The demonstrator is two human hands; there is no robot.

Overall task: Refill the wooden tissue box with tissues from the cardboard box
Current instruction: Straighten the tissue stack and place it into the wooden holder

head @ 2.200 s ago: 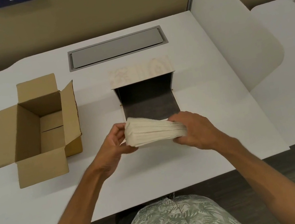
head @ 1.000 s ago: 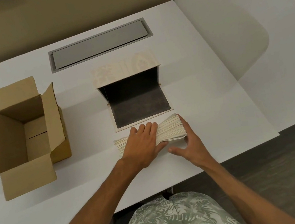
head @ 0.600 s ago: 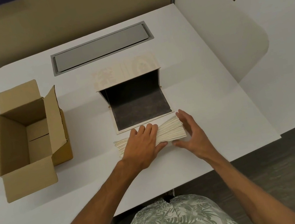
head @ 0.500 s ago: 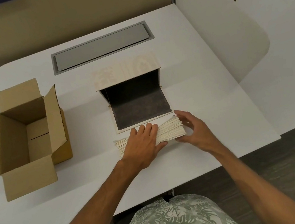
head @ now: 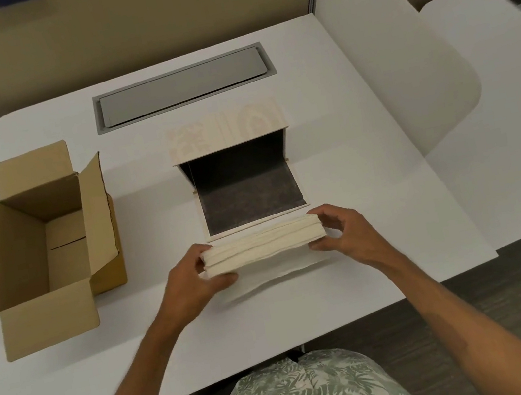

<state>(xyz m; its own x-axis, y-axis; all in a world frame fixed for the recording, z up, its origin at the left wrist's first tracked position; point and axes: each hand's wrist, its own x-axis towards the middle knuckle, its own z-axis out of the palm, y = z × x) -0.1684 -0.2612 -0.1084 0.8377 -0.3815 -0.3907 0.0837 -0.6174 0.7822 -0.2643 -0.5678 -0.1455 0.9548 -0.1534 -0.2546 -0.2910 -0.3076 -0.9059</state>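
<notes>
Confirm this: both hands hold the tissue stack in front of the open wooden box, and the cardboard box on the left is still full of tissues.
Not quite. The head view shows the cardboard box empty, its bare bottom visible. The rest holds: the left hand and right hand hold the tissue stack in front of the open wooden box.

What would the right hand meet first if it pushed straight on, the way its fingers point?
The right hand points leftward into the tissue stack it already grips at that end; beyond the stack lies the left hand. Depth is hard to judge, so this is approximate.
</notes>
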